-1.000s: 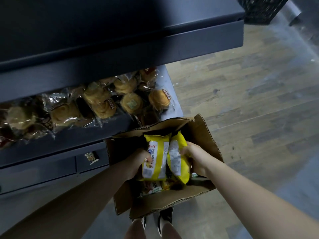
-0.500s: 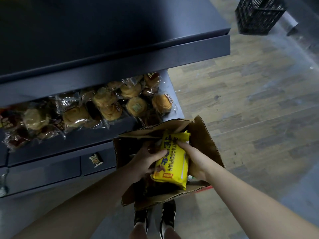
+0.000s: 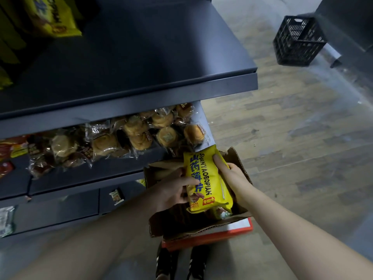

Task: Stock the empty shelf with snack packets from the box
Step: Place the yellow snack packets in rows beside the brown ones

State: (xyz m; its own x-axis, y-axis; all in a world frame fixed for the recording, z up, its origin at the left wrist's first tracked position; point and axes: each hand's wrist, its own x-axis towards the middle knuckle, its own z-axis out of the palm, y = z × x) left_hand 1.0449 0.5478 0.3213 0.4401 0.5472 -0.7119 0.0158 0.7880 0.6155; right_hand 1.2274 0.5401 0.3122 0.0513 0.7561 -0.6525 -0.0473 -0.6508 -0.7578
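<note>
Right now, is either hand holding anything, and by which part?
Both hold the yellow snack packets above the box: the left hand grips their left long edge, the right hand their right long edge.

Single head-worn wide-angle view, steeply downward and forward, close over the box [image 3: 201, 229] beside the shelf [image 3: 141, 85]

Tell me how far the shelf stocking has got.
Early. A few yellow bags already sit at the dark shelf's far left; most of it is bare. Both the left hand and right hand hold a yellow packet over the box, which still holds more.
</note>
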